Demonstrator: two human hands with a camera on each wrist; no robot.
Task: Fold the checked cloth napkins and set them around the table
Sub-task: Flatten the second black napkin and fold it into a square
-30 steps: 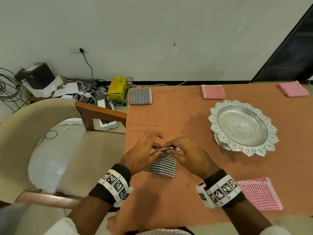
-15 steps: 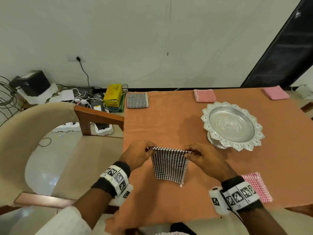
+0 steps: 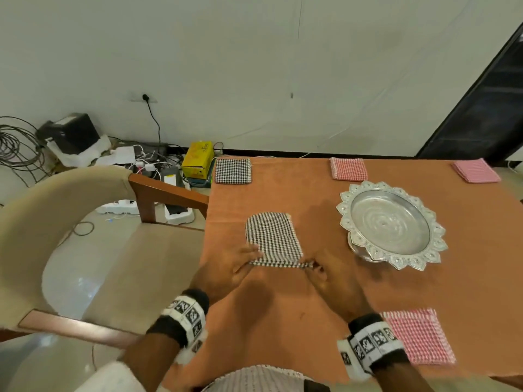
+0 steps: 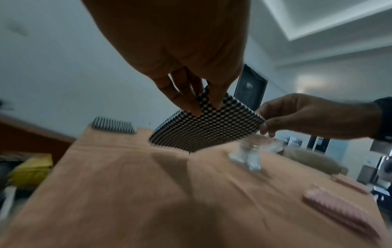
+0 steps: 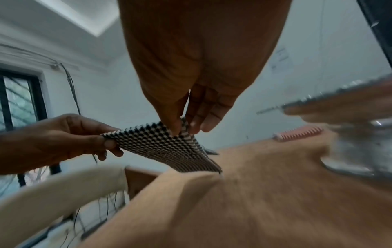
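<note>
— Black-and-white checked napkin (image 3: pixel 272 239): where was it?

— Held at its near edge, one corner in each hand. The left hand (image 3: pixel 226 274) pinched the left corner between thumb and fingers (image 4: pixel 192 107); the right hand (image 3: pixel 336 281) pinched the right corner the same way. Both grips were narrow and closed on cloth. The far edge drooped to the orange worktop (image 3: pixel 283 321), while the near edge was lifted clear of it.

— Which step was that?

— By my reading, a fold in progress: the napkin was already down to a narrow rectangle and seemed due for another fold or a smoothing flat.

— What did the next move call for?

— Probably keeping both corners level so the edges met squarely, then setting it at a free place.

— What lay around it?

— Another black checked napkin (image 3: pixel 233 171) sat folded at the far left corner; red napkins (image 3: pixel 348 168) lay along the far edge and one (image 3: pixel 418 339) near the right wrist. A silver tray (image 3: pixel 392 223) stood just right of the held cloth, apart from it. A cream chair (image 3: pixel 70 222) stood beside the worktop.
</note>
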